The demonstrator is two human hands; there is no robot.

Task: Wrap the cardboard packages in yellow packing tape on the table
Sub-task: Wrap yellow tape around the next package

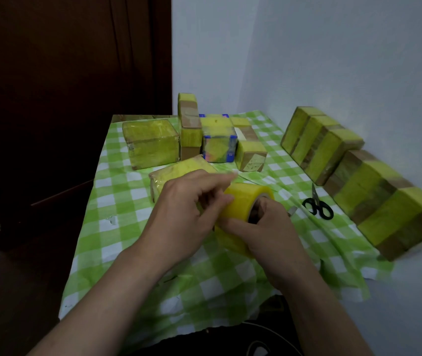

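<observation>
Two hands on one roll; left hand (pixel 186 201) curls fingers onto outer face of tape roll (pixel 243 201), above checked tablecloth (pixel 117 227); package (pixel 176 173) just behind; right hand (pixel 269 229) grips roll, fingers hooked in core; scissors (pixel 319 205) beside wrapped packages (pixel 359 176) at right.

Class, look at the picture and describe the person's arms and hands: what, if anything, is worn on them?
Nothing is worn. The left hand and right hand are bare, without gloves, and no ring, watch or bracelet shows. Both forearms are uncovered; no sleeve reaches into view.
</observation>
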